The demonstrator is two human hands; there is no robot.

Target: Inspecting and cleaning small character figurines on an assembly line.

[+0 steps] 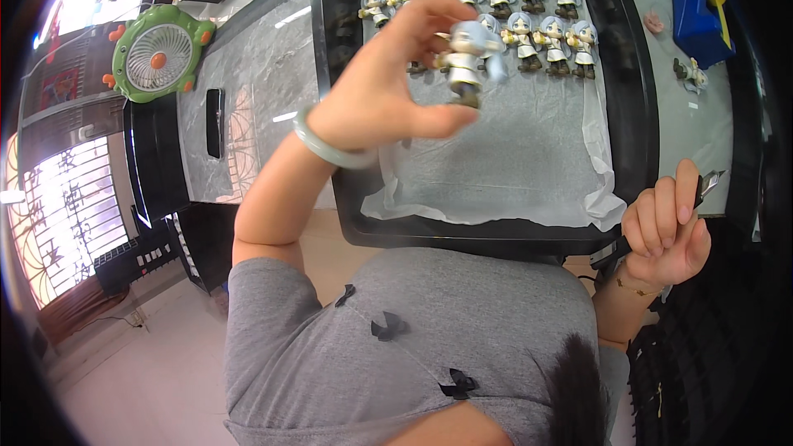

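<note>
My left hand (388, 87), with a pale bangle on the wrist, is raised over a black tray (487, 235) and pinches a small figurine (469, 56) with grey-blue hair and a white outfit. Several matching figurines (529, 25) stand in rows at the far end of the tray, on a white sheet (512, 157). My right hand (665, 235) rests at the tray's near right corner, closed around a small cutting tool (706, 186) with black handles and metal jaws pointing up and right.
A green and orange desk fan (159, 51) sits at the far left on a grey marbled surface (256, 91). A blue object (695, 4) and one loose figurine (692, 74) lie right of the tray. A black crate (702, 363) stands at the lower right.
</note>
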